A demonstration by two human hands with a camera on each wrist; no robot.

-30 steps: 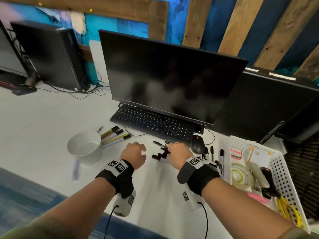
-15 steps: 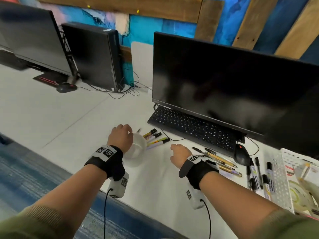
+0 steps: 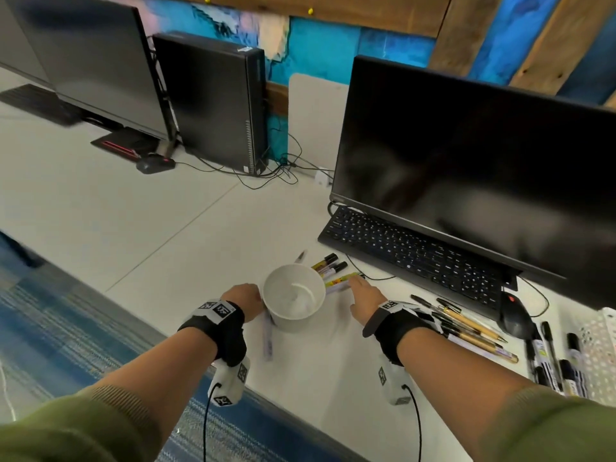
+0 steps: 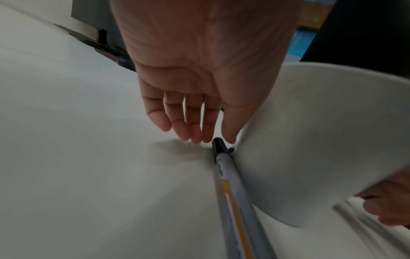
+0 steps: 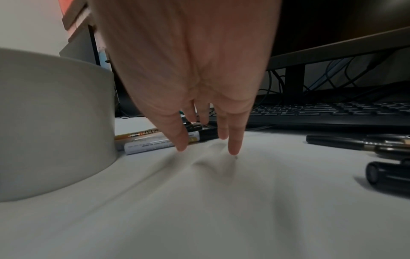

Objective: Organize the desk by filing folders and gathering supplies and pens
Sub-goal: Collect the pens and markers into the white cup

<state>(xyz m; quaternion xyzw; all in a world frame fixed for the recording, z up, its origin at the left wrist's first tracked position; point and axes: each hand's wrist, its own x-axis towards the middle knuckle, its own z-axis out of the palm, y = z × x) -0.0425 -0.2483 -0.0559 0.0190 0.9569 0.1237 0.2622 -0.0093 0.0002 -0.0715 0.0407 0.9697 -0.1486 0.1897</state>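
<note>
Both hands moved left off the pen pile by the mouse and now flank the white cup [image 3: 294,296], so pen gathering looks set to start. Monitor [image 3: 466,168] and keyboard [image 3: 413,253] sit close behind, cramping reach. Left hand [image 3: 242,299] is relaxed against the cup wall, gripping nothing, one marker [image 4: 233,192] lying at the cup base beside it. Right hand [image 3: 365,296] has straight fingers over the yellow markers [image 5: 155,140]. More pens [image 3: 466,323] wait right, near the white basket [image 3: 600,341]
</note>
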